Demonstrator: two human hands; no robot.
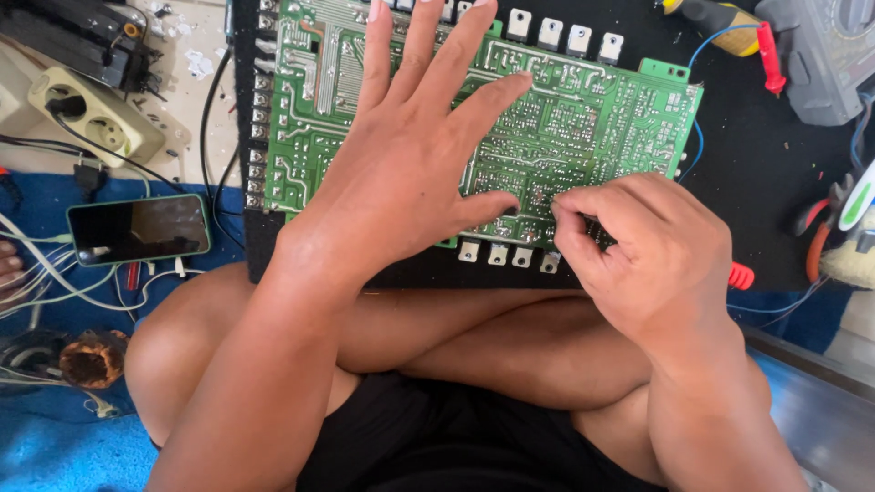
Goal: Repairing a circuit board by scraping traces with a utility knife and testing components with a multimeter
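Observation:
A large green circuit board [583,118] lies solder side up on a black mat [756,182] in front of my crossed legs. My left hand [410,155] lies flat on the board with its fingers spread, pressing it down. My right hand [638,246] is curled at the board's near edge, thumb and fingertips pinched together on the board's surface; whether something small sits between them cannot be told. White component tabs [506,253] stick out along the board's near edge.
A phone [138,228] with a cable lies on blue cloth at the left, a white power strip [91,118] behind it. A multimeter [825,55], a red probe [770,55] and red-handled pliers [820,237] sit at the right. A copper coil [91,357] lies at lower left.

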